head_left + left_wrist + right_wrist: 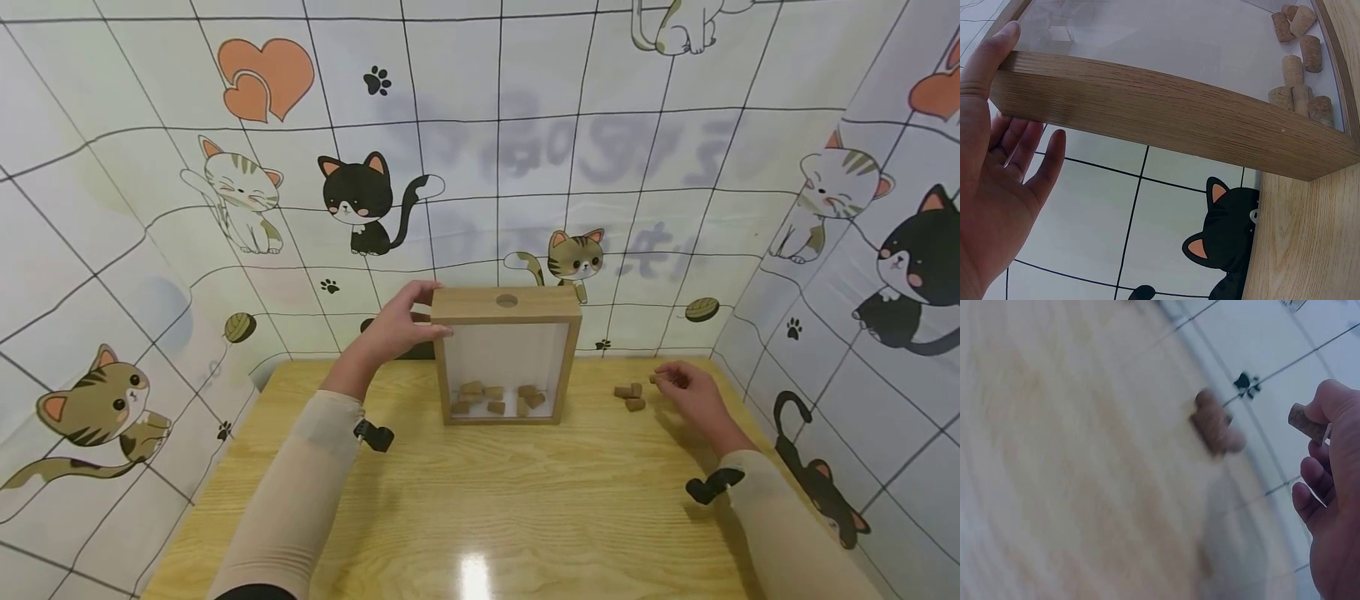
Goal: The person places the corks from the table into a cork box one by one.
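A wooden box frame (507, 307) with a clear front and a round hole in its top stands upright on the table. Several corks (492, 392) lie at its bottom behind the clear pane. My left hand (401, 327) grips the box's upper left corner; in the left wrist view the thumb lies on the front edge and the fingers reach behind. At the table's right, my right hand (691, 394) pinches one cork (1307, 423) between thumb and fingers, raised off the table. Beside it on the tabletop sits a small group of loose corks (630, 397), blurred in the right wrist view.
The light wood table (480, 492) reaches back to a cloth wall (450, 167) printed with cats and a grid. More of this cloth stands at the left and right sides. A black strap with a small device (372, 435) sits on each wrist.
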{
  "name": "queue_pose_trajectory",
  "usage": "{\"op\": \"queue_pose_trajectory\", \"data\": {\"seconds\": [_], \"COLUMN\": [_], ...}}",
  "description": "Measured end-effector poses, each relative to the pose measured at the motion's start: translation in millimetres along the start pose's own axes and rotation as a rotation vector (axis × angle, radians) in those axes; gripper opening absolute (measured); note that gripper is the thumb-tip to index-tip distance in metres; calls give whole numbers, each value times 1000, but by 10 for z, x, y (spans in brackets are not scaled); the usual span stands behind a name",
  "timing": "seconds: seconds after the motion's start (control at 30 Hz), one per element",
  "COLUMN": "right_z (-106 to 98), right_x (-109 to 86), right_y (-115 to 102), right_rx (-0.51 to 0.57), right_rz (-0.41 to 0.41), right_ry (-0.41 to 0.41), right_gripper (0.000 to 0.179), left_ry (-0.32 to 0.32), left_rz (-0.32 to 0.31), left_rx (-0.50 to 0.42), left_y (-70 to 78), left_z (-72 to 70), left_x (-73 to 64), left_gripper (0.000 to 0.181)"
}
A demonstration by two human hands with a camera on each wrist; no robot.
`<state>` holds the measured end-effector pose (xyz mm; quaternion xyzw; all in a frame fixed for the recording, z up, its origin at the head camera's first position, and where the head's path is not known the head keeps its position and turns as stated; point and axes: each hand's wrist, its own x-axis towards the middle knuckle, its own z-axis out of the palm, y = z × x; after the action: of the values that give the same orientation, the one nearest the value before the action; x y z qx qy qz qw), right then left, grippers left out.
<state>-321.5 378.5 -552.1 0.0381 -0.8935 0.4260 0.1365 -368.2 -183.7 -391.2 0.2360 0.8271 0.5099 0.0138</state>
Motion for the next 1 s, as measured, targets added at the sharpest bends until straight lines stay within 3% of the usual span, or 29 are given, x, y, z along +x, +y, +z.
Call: {"op": "queue_pose_trajectory", "data": {"seconds": [0.37, 1.0], "right_z": [9, -95], "right_x": [137, 392], "right_y": [-459, -1522], "right_rx": [20, 138], "right_rz": [-33, -240], "right_ry": [2, -10], "right_gripper": [37, 25], "left_ry": [0, 2], "left_rz": [-3, -16], "left_rx": [0, 17], "left_y": [4, 1], "left_z": [5, 8], "left_x": [11, 9], "left_gripper": [81, 82]}}
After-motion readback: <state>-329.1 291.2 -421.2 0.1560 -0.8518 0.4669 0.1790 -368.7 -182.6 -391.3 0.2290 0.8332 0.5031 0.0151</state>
